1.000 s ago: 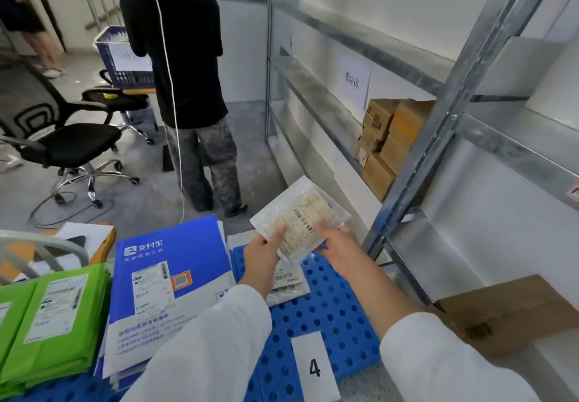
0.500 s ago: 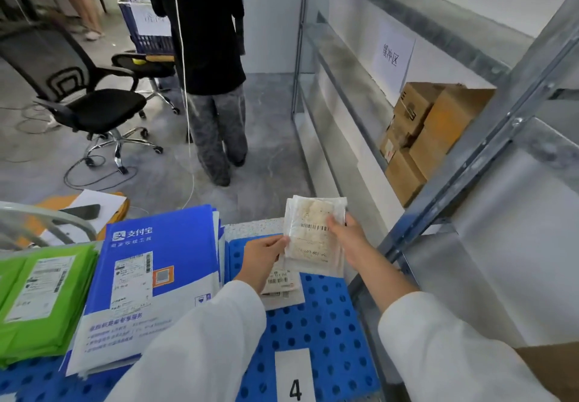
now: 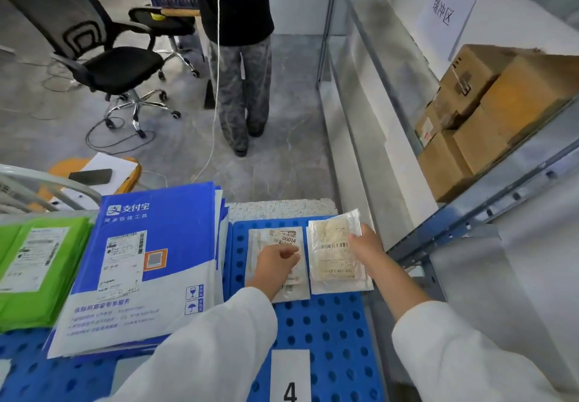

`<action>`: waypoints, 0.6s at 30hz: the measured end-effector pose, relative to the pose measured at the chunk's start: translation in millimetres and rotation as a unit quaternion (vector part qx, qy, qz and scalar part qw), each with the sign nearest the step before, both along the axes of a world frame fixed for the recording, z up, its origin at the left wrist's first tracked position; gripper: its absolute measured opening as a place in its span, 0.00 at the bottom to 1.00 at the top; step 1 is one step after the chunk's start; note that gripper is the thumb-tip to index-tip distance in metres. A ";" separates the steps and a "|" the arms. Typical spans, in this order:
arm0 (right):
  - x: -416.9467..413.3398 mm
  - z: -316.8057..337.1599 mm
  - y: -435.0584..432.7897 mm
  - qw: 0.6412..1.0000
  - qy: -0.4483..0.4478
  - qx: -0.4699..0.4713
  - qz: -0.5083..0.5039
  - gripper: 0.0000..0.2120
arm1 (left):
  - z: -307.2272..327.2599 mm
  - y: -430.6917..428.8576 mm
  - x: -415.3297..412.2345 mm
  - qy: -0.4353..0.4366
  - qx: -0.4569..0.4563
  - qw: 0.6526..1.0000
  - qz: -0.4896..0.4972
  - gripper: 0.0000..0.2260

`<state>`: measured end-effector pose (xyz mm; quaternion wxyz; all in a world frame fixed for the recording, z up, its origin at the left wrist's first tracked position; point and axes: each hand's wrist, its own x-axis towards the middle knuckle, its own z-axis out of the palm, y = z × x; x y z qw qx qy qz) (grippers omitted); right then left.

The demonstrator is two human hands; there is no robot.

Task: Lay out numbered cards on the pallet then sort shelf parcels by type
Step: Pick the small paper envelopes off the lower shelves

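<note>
A blue perforated pallet [image 3: 329,332] lies in front of me with a white card marked 4 [image 3: 290,379] at its near edge. My right hand [image 3: 365,249] grips a clear-wrapped white parcel [image 3: 333,254] by its right side, low over the pallet's far right corner. My left hand [image 3: 275,264] rests with curled fingers on a second clear parcel labelled 06014 [image 3: 279,238] lying flat beside it. A stack of blue-and-white mailers [image 3: 147,264] fills the middle of the pallet. Green mailers [image 3: 34,264] lie at the left.
A metal shelf rack [image 3: 470,213] rises at the right with brown cartons [image 3: 488,110] on a shelf. A person in black [image 3: 238,57] stands ahead on the grey floor, next to black office chairs [image 3: 109,66]. An orange folder with paper and a phone [image 3: 94,176] lies beyond the pallet.
My right hand brought the clear parcel down from chest height to the pallet beside the other one. My left hand let go of it and dropped onto the 06014 parcel.
</note>
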<state>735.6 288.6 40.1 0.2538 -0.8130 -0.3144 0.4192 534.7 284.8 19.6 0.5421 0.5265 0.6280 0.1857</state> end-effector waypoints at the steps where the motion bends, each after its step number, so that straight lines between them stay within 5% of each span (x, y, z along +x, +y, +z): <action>1: -0.9 -5.8 0.7 1.000 -0.007 -0.012 0.002 0.14 | -2.6 0.1 0.9 0.011 0.008 1.000 -0.004 0.11; 9: -0.2 -42.1 1.1 0.990 0.018 -0.062 0.129 0.22 | -22.6 -2.8 -2.8 0.081 0.037 0.995 -0.036 0.12; 13: -1.5 -43.1 3.0 0.980 -0.063 -0.077 0.175 0.31 | -18.4 -7.4 -4.2 0.115 0.060 0.989 -0.067 0.12; 18: -7.4 -20.4 3.4 0.954 -0.174 -0.054 0.237 0.20 | 7.9 -8.4 -4.3 0.137 0.105 0.979 -0.105 0.13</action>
